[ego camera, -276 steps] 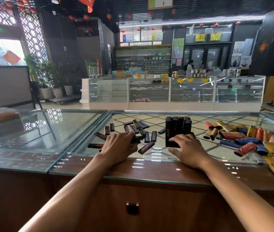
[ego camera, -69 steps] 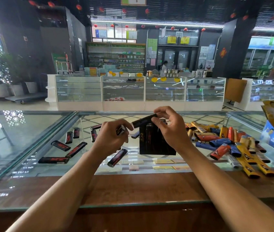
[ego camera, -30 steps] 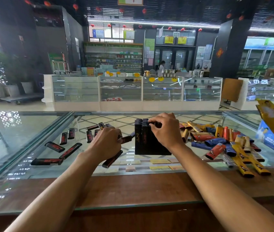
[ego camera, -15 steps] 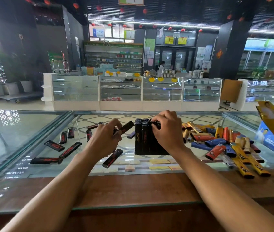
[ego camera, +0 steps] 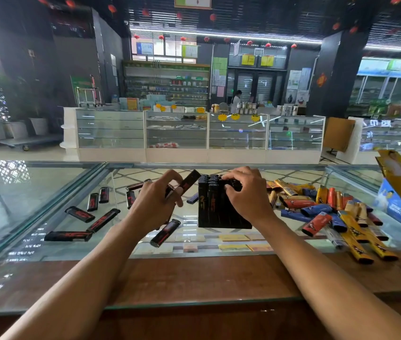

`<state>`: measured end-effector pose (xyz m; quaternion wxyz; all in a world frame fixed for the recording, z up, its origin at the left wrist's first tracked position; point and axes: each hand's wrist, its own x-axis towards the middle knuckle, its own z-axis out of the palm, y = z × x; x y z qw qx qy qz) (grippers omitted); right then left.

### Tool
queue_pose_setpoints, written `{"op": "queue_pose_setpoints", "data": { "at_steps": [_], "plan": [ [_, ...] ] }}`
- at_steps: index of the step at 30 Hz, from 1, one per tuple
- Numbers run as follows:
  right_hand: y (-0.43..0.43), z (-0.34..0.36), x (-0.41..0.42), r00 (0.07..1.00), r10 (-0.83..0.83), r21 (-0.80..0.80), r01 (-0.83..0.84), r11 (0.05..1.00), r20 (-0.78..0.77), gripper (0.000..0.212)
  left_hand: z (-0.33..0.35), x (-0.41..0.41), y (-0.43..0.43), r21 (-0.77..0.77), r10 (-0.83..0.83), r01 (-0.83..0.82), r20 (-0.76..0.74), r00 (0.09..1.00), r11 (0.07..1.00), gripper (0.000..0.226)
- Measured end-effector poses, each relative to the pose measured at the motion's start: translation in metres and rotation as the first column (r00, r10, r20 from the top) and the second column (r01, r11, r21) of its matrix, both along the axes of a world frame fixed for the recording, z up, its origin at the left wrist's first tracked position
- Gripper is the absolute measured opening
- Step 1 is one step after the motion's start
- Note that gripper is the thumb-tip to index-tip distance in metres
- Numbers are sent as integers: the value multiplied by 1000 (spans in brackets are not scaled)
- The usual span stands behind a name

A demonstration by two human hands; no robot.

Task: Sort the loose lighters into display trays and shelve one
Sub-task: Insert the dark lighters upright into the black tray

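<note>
A: Hands?
B: Left hand (ego camera: 155, 204) pinches a glossy black lighter (ego camera: 189, 180), tilted, just left of the boxy black display tray (ego camera: 219, 212), mid-frame. Right hand (ego camera: 248, 195) grips the tray's top, fingers curled.
A: Change?
B: Left lifted its lighter over the last second; right stayed.
A: Surface?
B: Glass counter (ego camera: 35, 187), wooden edge (ego camera: 194, 278). Loose black lighters (ego camera: 79, 214) left, coloured lighters (ego camera: 317, 209) right. Glass showcases (ego camera: 175, 131) behind.

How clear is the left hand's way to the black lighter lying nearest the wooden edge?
Probably yes: the black lighter lies uncovered on the glass close by the left hand, though that hand holds another lighter.
</note>
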<state>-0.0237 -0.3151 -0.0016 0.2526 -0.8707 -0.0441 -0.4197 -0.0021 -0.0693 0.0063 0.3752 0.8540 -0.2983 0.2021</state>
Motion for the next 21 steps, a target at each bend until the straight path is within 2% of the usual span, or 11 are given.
{"op": "queue_pose_setpoints", "data": {
  "at_steps": [6,12,16,21],
  "plan": [
    [3,1,-1,997,-57,-170,65,983,54,24,0,-1,-1,-10,-17,17,-7,1000,1000,15],
    [3,7,1,996,-30,-67,36,997,82,20,1,-2,-3,-7,-17,17,-24,1000,1000,14],
    [0,11,3,987,8,34,-13,999,161,20,0,-3,-3,-5,-30,30,-24,999,1000,15],
    [0,10,9,995,-27,18,25,1000,95,9,0,-3,-4,-12,-30,29,-32,999,999,13]
  ]
}}
